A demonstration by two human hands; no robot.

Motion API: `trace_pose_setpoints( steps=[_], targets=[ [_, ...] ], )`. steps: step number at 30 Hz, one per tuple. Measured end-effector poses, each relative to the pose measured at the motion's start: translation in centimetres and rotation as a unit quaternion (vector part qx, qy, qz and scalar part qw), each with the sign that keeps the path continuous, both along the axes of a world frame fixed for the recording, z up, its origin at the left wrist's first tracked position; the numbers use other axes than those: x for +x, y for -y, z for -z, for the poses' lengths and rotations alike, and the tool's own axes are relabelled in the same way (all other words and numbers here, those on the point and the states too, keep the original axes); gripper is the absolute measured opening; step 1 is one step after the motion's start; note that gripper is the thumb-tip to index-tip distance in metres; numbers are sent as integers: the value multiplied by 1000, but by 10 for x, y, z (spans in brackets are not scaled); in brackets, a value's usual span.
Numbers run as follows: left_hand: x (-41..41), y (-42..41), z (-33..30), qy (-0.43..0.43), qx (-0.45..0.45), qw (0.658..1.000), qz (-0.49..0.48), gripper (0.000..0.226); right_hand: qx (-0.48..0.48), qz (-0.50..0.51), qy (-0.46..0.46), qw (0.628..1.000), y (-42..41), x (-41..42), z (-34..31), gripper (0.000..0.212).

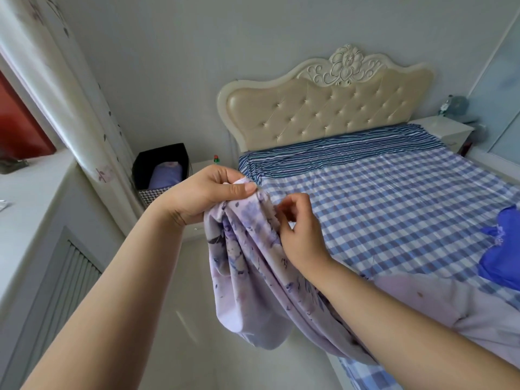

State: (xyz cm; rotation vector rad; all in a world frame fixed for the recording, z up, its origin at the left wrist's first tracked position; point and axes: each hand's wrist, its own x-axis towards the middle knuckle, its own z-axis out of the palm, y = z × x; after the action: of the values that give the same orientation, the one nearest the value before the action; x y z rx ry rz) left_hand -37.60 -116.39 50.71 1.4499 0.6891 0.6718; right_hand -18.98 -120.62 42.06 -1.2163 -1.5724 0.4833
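Lilac floral cloth (pixel 253 266) hanging lengthwise, pinched atop by left hand (pixel 208 195)

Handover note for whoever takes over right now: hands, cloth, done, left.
Left hand grips the bunched top edge of the floral cloth.
Right hand appears to pinch the same edge just beside it.
The cloth hangs down beside the bed; its other end lies on the checked sheet.
Done: one edge picked up, nothing folded.
Left: probably find the corners, spread it, fold it. A blue garment lies on the sheet too.
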Motion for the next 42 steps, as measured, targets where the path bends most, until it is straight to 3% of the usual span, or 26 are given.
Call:
trace_pose_setpoints(
  steps=[1,4,9,12,14,17,19,21,23,26,28,32,37,42],
  targets=[
    [0,1,0,-6,2,1000,-2,57,-2,-28,-15,999,3,0,-3,11],
    [-3,1,-1,-22,10,1000,-8,64,-63,-118,-65,989,10,1,-10,35],
    [-3,3,-3,-41,23,999,11,29,-238,-254,-30,937,6,12,-1,56],
    [-6,3,-2,-57,13,998,26,24,-316,-293,-41,901,5,30,6,23],
    [-10,3,1,-79,5,997,23,21,-285,-262,-81,918,4,40,6,22],
    [-15,1,10,-118,-7,993,0,38,-119,-116,-47,985,-2,52,3,25],
    [-17,2,15,-129,-18,991,-13,51,-65,-94,-25,993,0,52,-1,27],
    [-20,3,17,-121,-21,992,-20,52,-95,-136,-22,986,5,48,-2,24],
    [-25,4,15,-101,-28,994,-21,50,-203,-202,7,958,15,46,4,19],
    [-34,8,14,-82,-30,996,-20,51,-405,-298,135,854,38,54,29,24],
    [-37,12,15,-79,-28,996,-22,52,-435,-280,249,819,49,60,59,26],
    [-35,21,21,-66,-35,997,-17,45,-394,-140,280,864,42,67,99,7],
    [-26,26,19,-61,-27,998,-2,41,-312,-73,267,909,28,55,113,32],
    [-20,34,12,-74,-20,997,8,38,-203,-71,301,929,41,32,128,34]
  ],
)
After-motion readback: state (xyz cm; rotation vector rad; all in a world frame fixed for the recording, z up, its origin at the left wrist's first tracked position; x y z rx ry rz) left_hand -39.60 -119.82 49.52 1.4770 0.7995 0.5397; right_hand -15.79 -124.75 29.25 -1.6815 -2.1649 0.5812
